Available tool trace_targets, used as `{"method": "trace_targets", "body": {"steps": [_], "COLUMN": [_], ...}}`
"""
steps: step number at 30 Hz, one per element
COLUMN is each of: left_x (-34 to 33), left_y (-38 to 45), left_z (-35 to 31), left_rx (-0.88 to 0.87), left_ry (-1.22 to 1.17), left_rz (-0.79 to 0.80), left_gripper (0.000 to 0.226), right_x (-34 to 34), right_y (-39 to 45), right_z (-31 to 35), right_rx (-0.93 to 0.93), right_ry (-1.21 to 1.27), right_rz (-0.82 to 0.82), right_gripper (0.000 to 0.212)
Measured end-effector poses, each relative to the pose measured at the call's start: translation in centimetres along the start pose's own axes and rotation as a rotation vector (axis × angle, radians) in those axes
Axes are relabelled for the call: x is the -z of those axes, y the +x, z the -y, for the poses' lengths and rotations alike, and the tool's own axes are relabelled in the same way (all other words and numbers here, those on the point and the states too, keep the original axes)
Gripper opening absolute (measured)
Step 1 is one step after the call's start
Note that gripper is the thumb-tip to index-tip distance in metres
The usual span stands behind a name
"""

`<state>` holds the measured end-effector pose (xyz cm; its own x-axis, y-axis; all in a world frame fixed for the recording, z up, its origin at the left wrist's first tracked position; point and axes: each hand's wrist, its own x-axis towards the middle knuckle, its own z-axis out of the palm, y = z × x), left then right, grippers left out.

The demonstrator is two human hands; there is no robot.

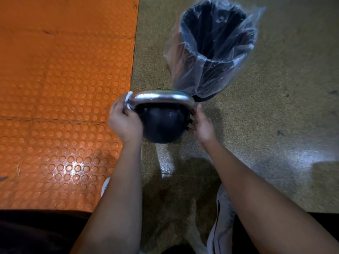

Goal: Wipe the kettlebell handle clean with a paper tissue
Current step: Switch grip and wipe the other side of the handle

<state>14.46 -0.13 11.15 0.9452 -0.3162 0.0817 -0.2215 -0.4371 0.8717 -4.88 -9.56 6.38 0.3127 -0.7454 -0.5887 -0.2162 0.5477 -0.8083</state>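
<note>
**Inspector:** Starting at the handle [161, 97]: a bright metal bow on a dark kettlebell [161, 125], which sits on the speckled floor [266, 116] just off the edge of the orange mat [60, 88].

**Clerk:** And the tissue?

**Inspector:** White tissue [127, 99], bunched at the handle's left bend. The left hand [124, 121] has its fingers curled round it, pressing it onto the metal. I judge wiping is under way at that end; the rest of the bow looks shiny, but cleanliness cannot be confirmed.

**Clerk:** Right hand?

**Inspector:** The right hand [201, 123] is against the bell's right side below the handle, fingers wrapped on it, probably steadying it against the rubbing.

**Clerk:** Surroundings?

**Inspector:** A bin [216, 48] with a clear liner stands just behind the bell, handy for the used tissue. Mat is studded; floor glossy, with glare. One shoe [222, 217] shows near the right forearm.
</note>
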Motion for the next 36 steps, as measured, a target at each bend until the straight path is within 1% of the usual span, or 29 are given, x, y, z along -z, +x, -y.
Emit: {"method": "trace_targets", "body": {"steps": [2, 5, 6, 8, 10, 12, 14, 16, 18, 21, 22, 26, 28, 29, 32, 33, 34, 36], "left_x": [-0.1, -0.2, -0.3, -0.5, -0.6, -0.8, -0.8, -1.0, -1.1, -1.0, -1.0, -0.9, -1.1, -1.1, -0.8, -0.7, -0.6, -0.7], "left_y": [-0.8, -2.0, -1.9, -1.4, -1.1, -1.7, -2.5, -2.8, -2.3, -1.5, -1.6, -2.9, -2.5, -2.0, -1.6, -2.0, -2.4, -3.4], "left_z": [-0.3, 0.6, 0.9, 0.6, -0.2, -0.5, 0.0, 0.7, 0.4, -0.5, -0.5, 0.6, 0.4, 0.0, -0.9, -0.9, -0.6, 0.2], "left_rx": [-0.028, 0.076, 0.102, 0.109, 0.047, -0.012, 0.034, 0.112, 0.094, -0.014, -0.02, 0.068, 0.071, 0.053, -0.053, -0.07, -0.062, 0.009], "left_ry": [0.006, 0.064, 0.07, 0.074, 0.05, 0.023, 0.026, 0.025, 0.014, -0.039, -0.041, -0.002, 0.002, -0.017, -0.069, -0.065, -0.056, -0.036], "left_rz": [-0.031, -0.023, -0.016, -0.026, -0.061, -0.095, -0.099, -0.097, -0.12, -0.149, -0.153, -0.143, -0.157, -0.163, -0.176, -0.18, -0.181, -0.175], "left_gripper": [0.048, 0.046, 0.046, 0.046, 0.047, 0.047, 0.045, 0.043, 0.044, 0.049, 0.048, 0.04, 0.042, 0.044, 0.049, 0.048, 0.045, 0.04], "right_x": [0.0, 0.0, 0.0, 0.0, 0.0, 0.0, 0.0, 0.1, 0.0, 0.0, 0.0, 0.0, -0.1, -0.1, 0.0, -0.1, -0.1, -0.1], "right_y": [0.0, -0.2, -0.2, -0.2, -0.1, 0.0, 0.0, 0.0, 0.0, -0.1, -0.1, 0.0, 0.2, 0.0, 0.1, 0.1, 0.1, 0.1], "right_z": [0.0, 0.2, 0.2, 0.1, -0.1, 0.1, 0.0, -0.1, 0.1, 0.1, 0.1, -0.3, -0.3, -0.2, -0.4, -0.4, -0.4, -0.3], "right_rx": [-0.002, 0.023, 0.028, 0.02, 0.001, 0.013, 0.032, 0.029, 0.015, 0.024, 0.029, 0.035, 0.033, 0.027, 0.016, 0.018, 0.023, 0.032], "right_ry": [-0.003, -0.001, -0.017, -0.038, -0.03, -0.031, -0.041, -0.046, -0.046, -0.042, -0.039, -0.051, -0.05, -0.044, -0.04, -0.04, -0.041, -0.042], "right_rz": [-0.002, 0.004, 0.0, -0.008, -0.012, -0.006, 0.008, 0.005, 0.002, 0.003, 0.009, 0.004, 0.001, 0.0, -0.02, -0.024, -0.031, -0.032], "right_gripper": [0.069, 0.054, 0.054, 0.059, 0.063, 0.06, 0.058, 0.062, 0.063, 0.056, 0.055, 0.057, 0.06, 0.065, 0.092, 0.092, 0.085, 0.067]}}
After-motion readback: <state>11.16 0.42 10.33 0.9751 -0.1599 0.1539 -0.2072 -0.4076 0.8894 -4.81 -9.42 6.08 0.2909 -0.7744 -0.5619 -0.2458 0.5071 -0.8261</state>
